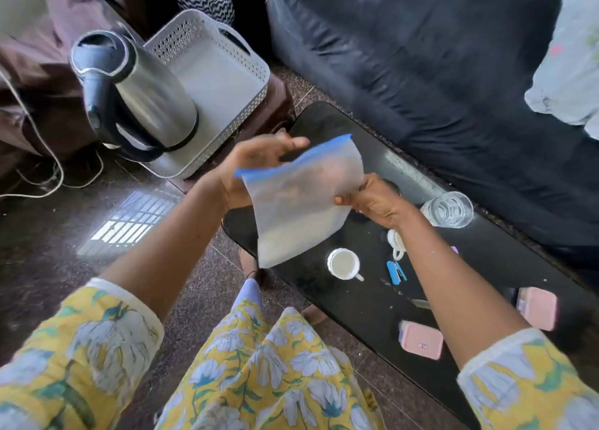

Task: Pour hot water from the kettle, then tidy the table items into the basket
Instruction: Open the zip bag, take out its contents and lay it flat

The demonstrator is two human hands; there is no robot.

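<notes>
Both hands pinch zip bag [301,202] | basket [214,73] at 11 o'clock empty | cups [343,263], boxes [421,340] not yet tidied | pouring: cannot tell

A home living room: dark sofa [453,89] beside a low table [372,300].

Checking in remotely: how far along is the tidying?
Early. The basket looks empty. Both hands, left and right, hold a zip bag. Still on the table: glass, two cups, stapler, two pink boxes.
</notes>
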